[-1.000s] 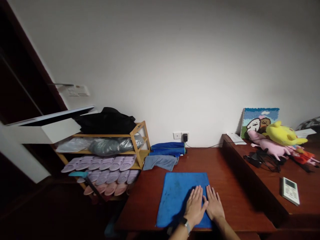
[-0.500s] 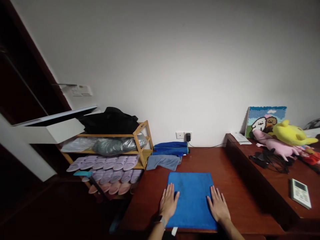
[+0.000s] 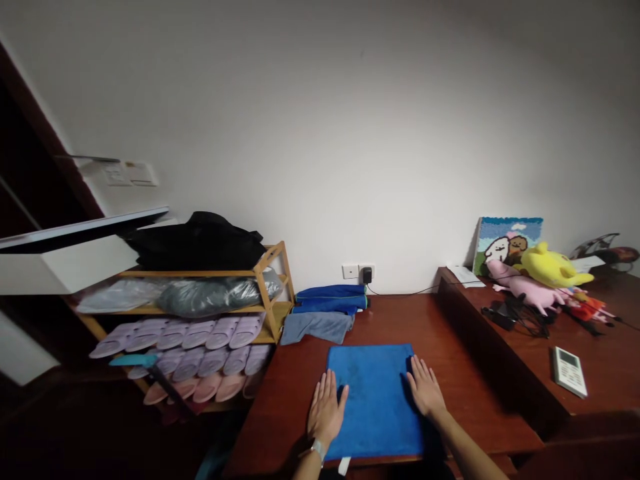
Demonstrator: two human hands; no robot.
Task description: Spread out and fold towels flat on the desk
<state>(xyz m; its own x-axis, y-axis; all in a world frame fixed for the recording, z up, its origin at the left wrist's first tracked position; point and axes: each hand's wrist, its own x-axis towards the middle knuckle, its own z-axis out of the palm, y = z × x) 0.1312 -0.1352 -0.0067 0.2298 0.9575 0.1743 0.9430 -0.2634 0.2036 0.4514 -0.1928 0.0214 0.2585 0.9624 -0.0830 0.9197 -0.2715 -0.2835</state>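
Note:
A blue towel [image 3: 376, 393] lies flat on the dark red wooden table [image 3: 450, 347], close to its near edge. My left hand [image 3: 326, 412] rests palm down on the towel's left edge, fingers stretched out. On the towel's right edge my right hand [image 3: 425, 389] lies the same way, flat and open. Neither hand holds anything.
Folded blue and grey towels [image 3: 325, 308] are stacked at the table's back left by a wall socket [image 3: 359, 272]. A wooden rack [image 3: 200, 313] with slippers stands left. A raised desk on the right carries plush toys [image 3: 537, 275], cables and a white remote [image 3: 569, 371].
My hands started side by side on the towel's right part and have spread apart to its left and right edges. The right hand has slid slightly further up the edge.

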